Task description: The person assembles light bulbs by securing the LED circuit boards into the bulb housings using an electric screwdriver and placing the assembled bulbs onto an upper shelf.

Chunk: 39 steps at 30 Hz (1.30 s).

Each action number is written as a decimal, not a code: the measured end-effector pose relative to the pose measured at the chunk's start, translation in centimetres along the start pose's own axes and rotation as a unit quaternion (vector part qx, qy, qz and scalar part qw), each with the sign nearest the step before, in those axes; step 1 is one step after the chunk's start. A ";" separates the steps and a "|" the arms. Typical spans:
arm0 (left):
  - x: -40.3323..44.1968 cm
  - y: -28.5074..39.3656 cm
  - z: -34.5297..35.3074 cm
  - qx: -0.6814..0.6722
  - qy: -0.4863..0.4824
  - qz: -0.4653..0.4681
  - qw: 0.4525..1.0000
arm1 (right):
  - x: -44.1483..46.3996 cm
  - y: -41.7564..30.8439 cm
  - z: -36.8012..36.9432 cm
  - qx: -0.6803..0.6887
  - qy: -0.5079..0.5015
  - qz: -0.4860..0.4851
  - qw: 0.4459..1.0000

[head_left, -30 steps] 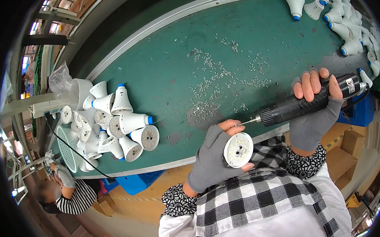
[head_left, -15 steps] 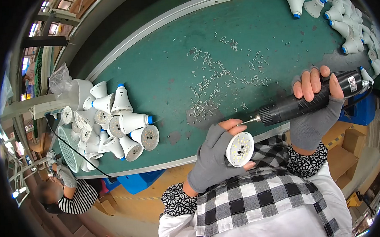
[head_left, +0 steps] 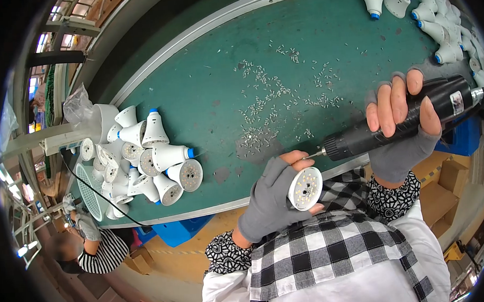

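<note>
In my gloved left hand (head_left: pixel 271 203) is a white LED bulb (head_left: pixel 306 189), its round board of small chips facing up and toward the right. The index fingertip of that hand meets the thin bit of a black electric screwdriver (head_left: pixel 355 138), just above the bulb's rim. Whether a screw sits at the bit's tip is too small to tell. My right hand (head_left: pixel 405 119), in a fingerless grey glove, wraps around the screwdriver's body. Many tiny screws (head_left: pixel 263 90) lie scattered on the green tabletop (head_left: pixel 191 99) beyond both hands.
White bulbs (head_left: pixel 166 153) are heaped on the left, near a pale green plastic basket (head_left: pixel 88 193). More bulb housings (head_left: pixel 434 29) crowd the far right corner. A metal rim (head_left: pixel 193 31) edges the table. Another person (head_left: pixel 98 252) is at lower left.
The screwdriver's rear end has swung slightly up and right, and the right fingers have shifted a little on its body. The left hand and bulb have barely moved.
</note>
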<state>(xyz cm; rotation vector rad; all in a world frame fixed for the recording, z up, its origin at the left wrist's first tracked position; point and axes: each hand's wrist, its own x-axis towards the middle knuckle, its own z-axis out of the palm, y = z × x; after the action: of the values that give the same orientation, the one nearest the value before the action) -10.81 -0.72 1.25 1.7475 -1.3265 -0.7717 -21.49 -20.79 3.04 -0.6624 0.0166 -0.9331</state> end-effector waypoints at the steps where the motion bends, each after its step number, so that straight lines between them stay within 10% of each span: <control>1: 0.1 0.0 -0.1 -0.014 0.000 -0.007 1.000 | 0.0 0.0 0.1 0.003 0.019 0.000 1.000; 7: -0.7 -0.6 0.6 -0.234 0.020 -0.140 0.962 | -0.5 -1.7 1.2 0.014 0.083 -0.061 0.995; 39: -0.1 -0.1 1.7 -0.054 0.035 -0.107 0.992 | -2.2 -0.7 3.7 -0.109 -0.030 -0.025 0.993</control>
<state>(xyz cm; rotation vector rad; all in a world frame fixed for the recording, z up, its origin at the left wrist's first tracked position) -12.19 -0.98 0.35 1.8320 -1.0430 -0.8763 -22.23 -17.47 5.81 -0.8957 0.0484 -0.9678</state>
